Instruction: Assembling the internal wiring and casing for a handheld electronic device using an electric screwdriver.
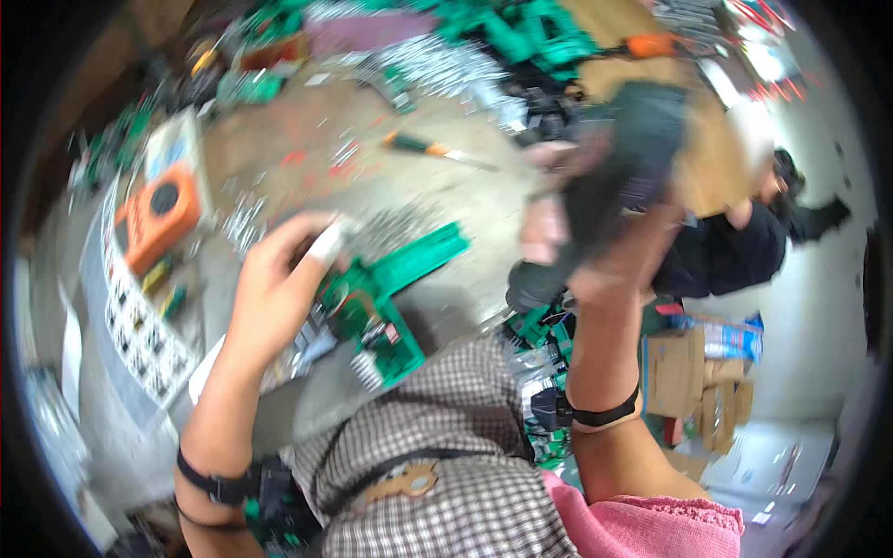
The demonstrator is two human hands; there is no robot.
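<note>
My left hand (274, 279) is curled at the edge of a green plastic housing (406, 352), with a white wrap round one fingertip. Small metal and white parts show inside the housing, which lies near the table's front edge. A green flap or arm (423, 258) of it points up to the right. My right hand (595, 232), smeared by motion, is raised on the right and wrapped round a black hand-held tool (623, 139), drill-like in shape. Its exact kind is too blurred to tell. Loose small metal pieces (400, 223) lie just beyond the housing.
A screwdriver (409, 142) with a green and orange handle lies mid-table. An orange device (163, 209) and a strip of dark-marked sheet (139, 339) are at left. Green parts (521, 33) and metal pieces (456, 70) pile up at the back. Another person (726, 251) is at right, near cardboard boxes (674, 372).
</note>
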